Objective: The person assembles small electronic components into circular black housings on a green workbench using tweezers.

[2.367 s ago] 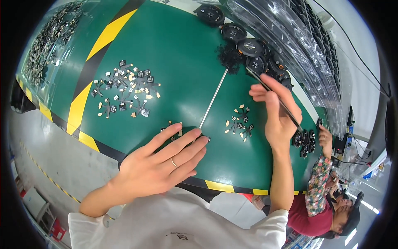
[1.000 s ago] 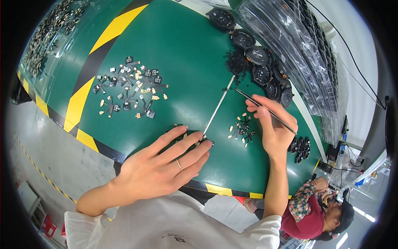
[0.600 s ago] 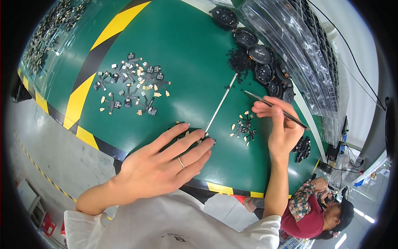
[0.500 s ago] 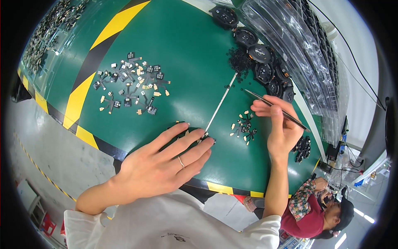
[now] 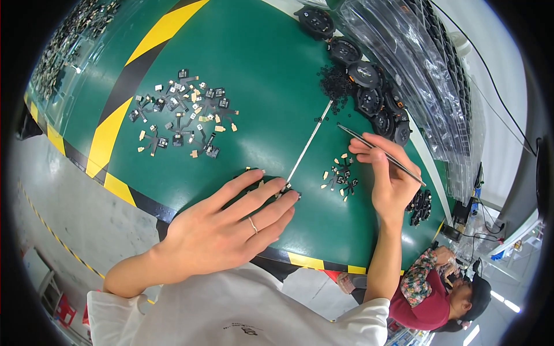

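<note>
Centre-right: right hand (image 5: 395, 176) pinching tweezers (image 5: 356, 137), probably picking; next needs precision. Left hand (image 5: 231, 230) splayed over small part (image 5: 287, 187), grip unclear.

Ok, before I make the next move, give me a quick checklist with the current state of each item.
1. Tweezers held in the right hand: ok.
2. Tweezer tips apart from the main heap of small black pieces: ok.
3. A piece gripped in the tweezer tips: cannot tell, too small to see.
4. Left hand at the near end of the thin white strip: ok, its fingertips are there.
5. Dark part by those fingertips fully visible: not ok, partly covered.
6. All black pieces gathered in the heap: not ok, a few lie loose near the strip.
</note>
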Demonstrator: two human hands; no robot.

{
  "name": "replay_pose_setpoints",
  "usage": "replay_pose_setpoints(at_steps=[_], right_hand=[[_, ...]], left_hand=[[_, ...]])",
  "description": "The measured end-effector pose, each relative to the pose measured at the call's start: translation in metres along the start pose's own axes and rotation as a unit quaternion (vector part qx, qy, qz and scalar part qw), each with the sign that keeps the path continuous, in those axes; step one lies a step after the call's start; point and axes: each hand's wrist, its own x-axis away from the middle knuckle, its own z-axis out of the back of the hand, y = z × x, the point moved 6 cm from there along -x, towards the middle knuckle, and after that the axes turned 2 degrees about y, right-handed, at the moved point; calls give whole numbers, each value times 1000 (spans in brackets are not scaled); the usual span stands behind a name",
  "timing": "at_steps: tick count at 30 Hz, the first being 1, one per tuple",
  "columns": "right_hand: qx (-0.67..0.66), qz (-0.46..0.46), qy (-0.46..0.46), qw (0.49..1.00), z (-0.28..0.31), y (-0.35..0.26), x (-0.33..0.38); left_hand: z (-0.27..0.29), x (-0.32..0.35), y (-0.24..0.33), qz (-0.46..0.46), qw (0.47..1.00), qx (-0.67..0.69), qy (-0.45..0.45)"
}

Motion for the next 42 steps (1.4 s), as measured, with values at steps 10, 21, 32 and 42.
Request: replay_pose_setpoints(at_steps=[10, 21, 32, 42], right_hand=[[10, 107, -38, 993, -2, -32, 39], [92, 201, -140, 965, -30, -56, 75], [84, 164, -186, 965, -31, -56, 69], [92, 178, -166, 966, -33, -54, 67]], left_hand=[[0, 3, -1, 0, 999, 29, 13], [-3, -5, -2, 19, 998, 14, 58], [-7, -4, -2, 14, 999, 0, 37], [-8, -4, -1, 25, 998, 3, 56]])
